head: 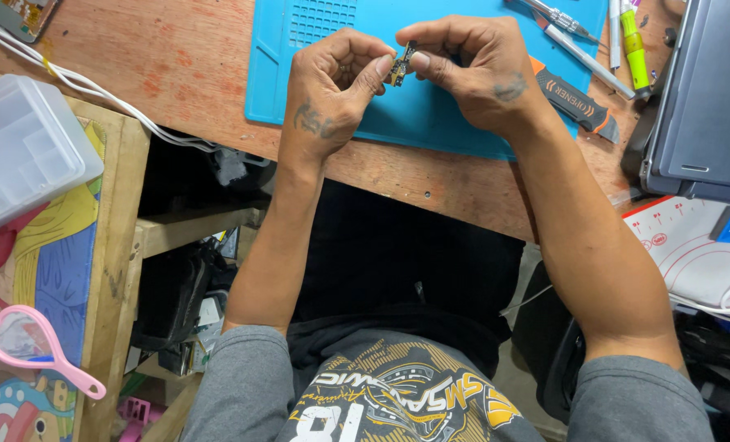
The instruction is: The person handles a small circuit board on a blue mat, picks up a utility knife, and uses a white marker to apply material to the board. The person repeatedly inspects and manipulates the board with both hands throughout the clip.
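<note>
Both of our hands are meeting over the blue mat (463,123) — the left hand (332,90) and the right hand (475,74) are pinching one small circuit board (400,65) between them. We are holding it just above the mat, near the far edge of the wooden desk (193,74). Our left hand is curling into a loose fist, knuckles facing us, with the thumb pressing against the near end of the board. Our right hand is bending at the wrist, its fingertips closing on the far end — the remaining fingers are folding under the palm. Both forearms are reaching forward from our gray sleeves and angling inward, so that the hands are almost touching.

We are seeing an orange and black utility knife (574,100) lying on the mat just beside our right hand, and a yellow-green marker (633,49) farther right. A gray laptop (700,106) is sitting at the right edge of the desk. A clear plastic box (21,147) is resting on the low shelf to our left, with a pink heart-shaped mirror (41,348) lying below it. White cables (78,82) are running across the desk's left side.
</note>
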